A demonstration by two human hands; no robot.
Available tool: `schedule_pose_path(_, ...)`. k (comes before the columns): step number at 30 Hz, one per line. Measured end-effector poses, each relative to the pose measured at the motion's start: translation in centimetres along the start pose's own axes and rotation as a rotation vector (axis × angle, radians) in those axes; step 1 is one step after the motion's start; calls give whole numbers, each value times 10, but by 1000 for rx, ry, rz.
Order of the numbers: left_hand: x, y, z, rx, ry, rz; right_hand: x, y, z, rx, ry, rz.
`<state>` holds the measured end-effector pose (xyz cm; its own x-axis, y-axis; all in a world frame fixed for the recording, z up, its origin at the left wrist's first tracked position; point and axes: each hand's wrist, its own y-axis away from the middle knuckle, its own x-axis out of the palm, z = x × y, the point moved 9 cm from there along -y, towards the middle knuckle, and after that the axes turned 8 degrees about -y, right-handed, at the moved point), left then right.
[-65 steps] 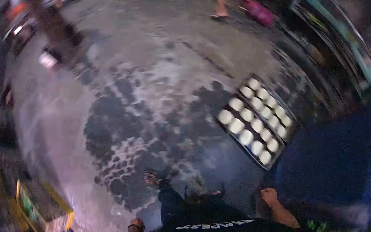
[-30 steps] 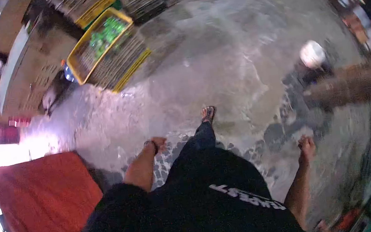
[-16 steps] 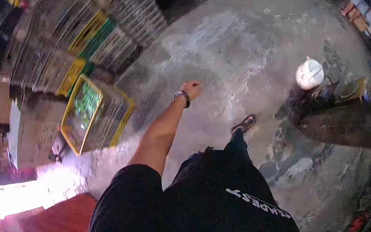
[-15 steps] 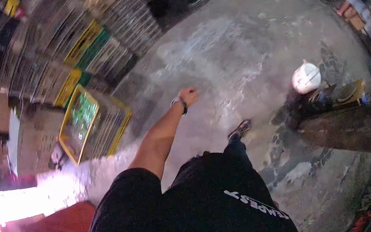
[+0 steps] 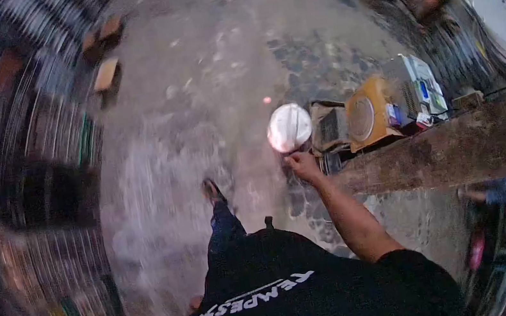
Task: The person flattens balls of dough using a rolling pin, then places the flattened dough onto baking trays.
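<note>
On my feed, the pail (image 5: pixel 289 128) stands just beyond the right hand (image 5: pixel 303 165), whose fingers curl; I cannot tell whether this grip holds it. The left hand (image 5: pixel 194 304) barely shows, its grip unreadable. Right of the pail, an orange box (image 5: pixel 374 88) and a post (image 5: pixel 434 161) obstruct; leftward, a broad floor (image 5: pixel 158 126) runs to blurred crates (image 5: pixel 57 256).

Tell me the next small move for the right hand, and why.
Probably ease the right hand slightly forward to the white round object: the hand is close to its near edge, though whether they touch is unclear. The left hand seems worse placed, low by the black shirt and mostly hidden.
</note>
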<state>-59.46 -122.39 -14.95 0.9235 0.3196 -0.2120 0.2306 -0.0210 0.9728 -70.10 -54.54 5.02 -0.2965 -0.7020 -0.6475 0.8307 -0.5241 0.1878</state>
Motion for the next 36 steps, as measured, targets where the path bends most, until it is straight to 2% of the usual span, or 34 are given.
schedule_pose_path(1, -27, -15, -21, 5, -40, 19, 12, -24, -5, -26, 125, -23)
schedule_pose_path(3, -101, -36, -79, 42, -145, 31, 23, -36, -25, 166, 139, 116)
schedule_pose_path(4, -149, -46, -114, 83, -191, 19, 27, -35, -41, 279, -31, 142)
schedule_pose_path(6, -259, -61, -199, 185, -225, -43, 48, -12, -114, 534, -409, 150)
schedule_pose_path(8, -382, -58, -309, 214, -139, -104, 34, -2, -120, 585, 98, 234)
schedule_pose_path(9, -445, -52, -374, 206, -44, -151, 9, -3, -95, 667, 310, 256)
schedule_pose_path(10, -508, -45, -440, 207, 30, -215, 9, 2, -120, 616, 270, 150)
schedule_pose_path(11, -559, -42, -507, 236, 54, -286, 24, -1, -149, 587, 504, 368)
schedule_pose_path(12, -618, -60, -567, 375, -65, -492, 31, -2, -182, 649, 423, 312)
schedule_pose_path(13, -688, -87, -620, 511, -174, -702, 44, -9, -220, 722, 401, 397)
schedule_pose_path(15, -733, -78, -734, 675, -507, -990, 91, -32, -329, 806, 450, 723)
schedule_pose_path(16, -724, -53, -796, 697, -745, -1059, 116, -63, -383, 755, 507, 868)
schedule_pose_path(17, -716, -39, -839, 702, -999, -1104, 99, -124, -359, 701, 512, 716)
schedule_pose_path(18, -711, -83, -855, 949, -740, -891, 80, -186, -330, 639, 512, 564)
schedule_pose_path(19, -688, -90, -867, 865, -434, -611, 60, -247, -297, 572, 509, 419)
schedule_pose_path(20, -662, -96, -875, 737, -26, -366, -15, -328, -157, 85, 578, 322)
schedule_pose_path(21, -632, -93, -881, 568, 311, -232, -20, -401, -160, -46, 554, 298)
schedule_pose_path(22, -618, -134, -867, 544, 282, -215, -26, -469, -160, -178, 536, 273)
schedule_pose_path(24, -592, -217, -841, 496, 223, -180, -128, -602, -27, 281, 181, 171)
schedule_pose_path(25, -581, -215, -832, 405, 139, -171, -153, -661, 3, 298, 152, 144)
schedule_pose_path(28, -579, -208, -835, 145, -57, -83, -212, -811, 58, 127, 134, -61)
schedule_pose_path(31, -616, -224, -872, 50, -162, -27, -228, -915, 43, 126, -110, -286)
schedule_pose_path(33, -661, -250, -906, 45, -242, -19, -197, -960, -2, 223, -248, -206)
schedule_pose_path(34, -690, -262, -931, 70, -297, -30, -180, -969, -17, 78, -144, -122)
schedule_pose_path(35, -723, -272, -965, 111, -381, -50, -147, -972, -71, -24, 497, -135)
schedule_pose_path(36, -757, -283, -1006, 193, -511, -83, -116, -967, -101, 52, 526, 185)
